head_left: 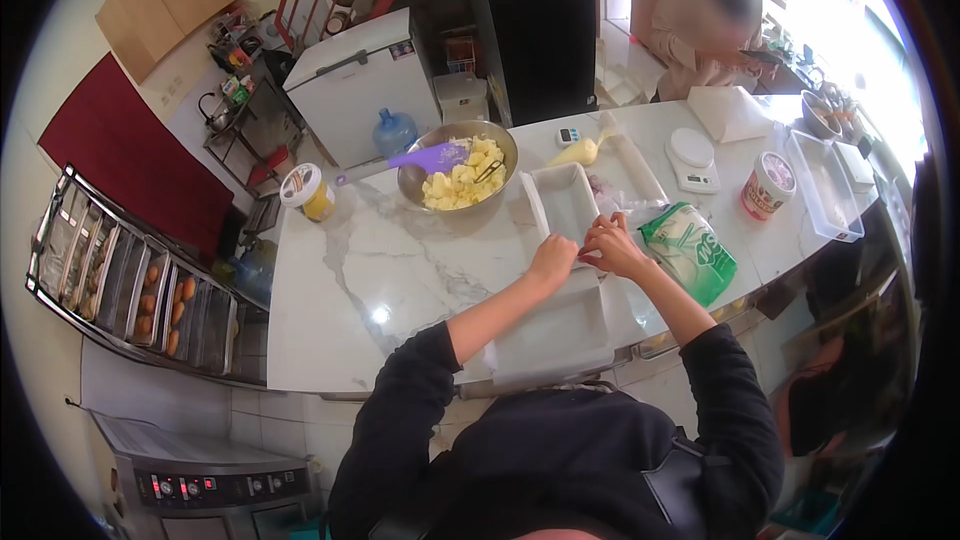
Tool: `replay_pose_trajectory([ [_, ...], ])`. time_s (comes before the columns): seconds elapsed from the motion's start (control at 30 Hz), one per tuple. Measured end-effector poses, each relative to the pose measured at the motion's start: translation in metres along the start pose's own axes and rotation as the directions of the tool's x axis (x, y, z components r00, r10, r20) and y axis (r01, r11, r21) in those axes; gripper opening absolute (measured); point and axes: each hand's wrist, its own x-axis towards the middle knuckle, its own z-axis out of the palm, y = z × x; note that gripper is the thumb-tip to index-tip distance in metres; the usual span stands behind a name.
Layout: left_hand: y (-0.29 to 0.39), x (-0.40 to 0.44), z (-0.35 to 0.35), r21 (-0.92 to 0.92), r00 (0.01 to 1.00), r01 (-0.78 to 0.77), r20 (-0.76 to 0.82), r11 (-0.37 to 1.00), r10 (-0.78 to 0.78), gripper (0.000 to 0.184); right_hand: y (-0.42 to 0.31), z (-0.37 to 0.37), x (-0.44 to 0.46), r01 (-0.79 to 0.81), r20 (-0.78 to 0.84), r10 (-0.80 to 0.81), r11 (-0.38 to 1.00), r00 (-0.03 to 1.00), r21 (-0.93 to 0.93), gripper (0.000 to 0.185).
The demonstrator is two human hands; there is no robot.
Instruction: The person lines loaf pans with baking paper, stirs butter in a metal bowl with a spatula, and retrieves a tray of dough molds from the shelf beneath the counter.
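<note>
My left hand and my right hand meet at the near end of a white-lined loaf pan. Their fingers are pinched together on the paper liner at that end; the fingers partly hide the spot. Closer to my body lies a second lined rectangular pan, below my wrists. Right beside my right hand is a green and white plastic bag. A steel bowl to the left holds yellow chunks and a purple spatula.
Behind the pans lie a yellow-filled piping bag, a small timer and a paper roll. A scale, tubs and a clear bin share the marble table. A person stands beyond.
</note>
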Motion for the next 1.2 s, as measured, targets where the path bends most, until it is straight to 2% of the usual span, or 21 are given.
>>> replay_pose_trajectory([
  [0.2,-0.002,0.001,0.003,0.007,0.997,-0.045,0.056,0.999,0.044,0.012,0.002,0.011,0.006,0.065,-0.035,-0.067,0.996,0.997,-0.056,0.005],
  [0.3,-0.001,0.002,0.003,0.01,0.997,-0.044,0.057,0.999,0.043,0.011,0.004,0.01,0.007,0.069,-0.004,-0.069,0.996,0.998,-0.052,0.002],
  [0.4,-0.002,0.003,0.005,-0.01,0.998,-0.032,0.05,0.999,0.033,0.011,0.003,0.008,0.007,0.068,-0.015,-0.069,0.997,0.997,-0.045,0.011],
  [0.5,-0.003,0.003,0.006,-0.035,0.999,-0.012,0.047,0.999,0.014,0.011,0.003,0.009,0.007,0.075,-0.039,-0.076,0.997,0.996,-0.031,0.011],
  [0.63,-0.004,0.004,0.008,-0.044,0.998,0.016,0.056,0.999,-0.013,0.011,0.004,0.007,0.007,0.082,-0.051,-0.081,0.997,0.995,0.017,0.006],
  [0.73,-0.002,0.005,0.007,-0.009,0.998,0.022,0.052,1.0,-0.021,0.011,0.003,0.003,0.006,0.074,-0.058,-0.073,0.997,0.996,0.017,0.009],
  [0.83,-0.002,0.004,0.011,0.083,0.993,0.101,0.06,0.991,-0.107,0.01,0.008,0.0,0.003,0.075,-0.085,-0.075,0.997,0.994,-0.002,0.012],
  [0.93,0.001,0.001,0.004,0.213,0.999,0.047,-0.03,0.976,-0.041,0.009,0.018,-0.004,-0.003,0.06,-0.084,-0.059,0.998,0.995,0.004,0.011],
  [1.13,0.0,0.003,0.002,0.23,0.99,0.053,0.113,0.972,-0.08,0.008,0.029,-0.016,-0.015,0.045,-0.066,-0.043,0.999,0.997,0.026,0.008],
  [1.2,-0.004,0.003,0.004,0.222,0.995,0.021,0.087,0.975,-0.041,0.007,0.034,-0.013,-0.016,0.048,-0.054,-0.048,0.999,0.997,0.011,0.011],
])
